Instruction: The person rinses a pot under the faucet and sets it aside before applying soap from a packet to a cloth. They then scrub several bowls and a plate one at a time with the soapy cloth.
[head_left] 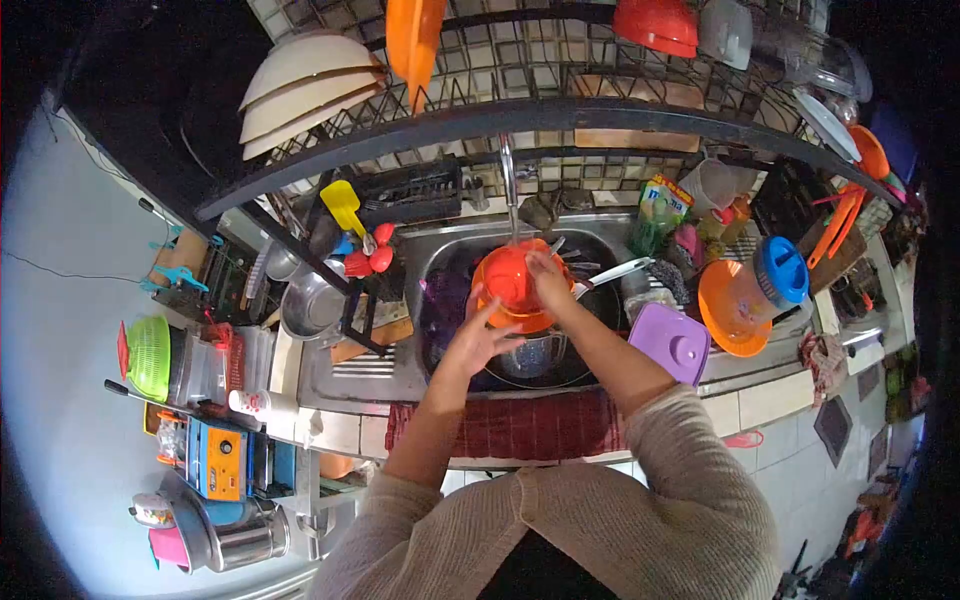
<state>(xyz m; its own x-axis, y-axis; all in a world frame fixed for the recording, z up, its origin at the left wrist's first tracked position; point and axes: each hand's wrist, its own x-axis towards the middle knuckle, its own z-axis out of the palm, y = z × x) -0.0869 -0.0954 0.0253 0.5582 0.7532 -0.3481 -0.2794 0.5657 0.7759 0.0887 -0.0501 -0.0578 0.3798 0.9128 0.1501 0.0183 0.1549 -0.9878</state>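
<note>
A red bowl (511, 277) is tilted under the faucet (508, 180), with its inside facing up. My right hand (548, 285) grips its right rim, fingers at the top edge. On the lower left, my left hand (480, 343) has its fingers spread, fingertips right at the bowl's edge. Beneath the red bowl shows an orange bowl (528, 322), partly hidden by it and by my hands. A metal pot (535, 357) stands below them in the sink (425, 275). A white-handled utensil (622, 270) leans to the right of my right hand.
A purple lid (672, 345), an orange plate (728, 335) and a blue-lidded pitcher (778, 278) lie on the right drainboard. A metal pan (312, 305) stands at left. The dark rack bar (560, 112) crosses overhead. A dark red cloth (510, 425) drapes over the front edge.
</note>
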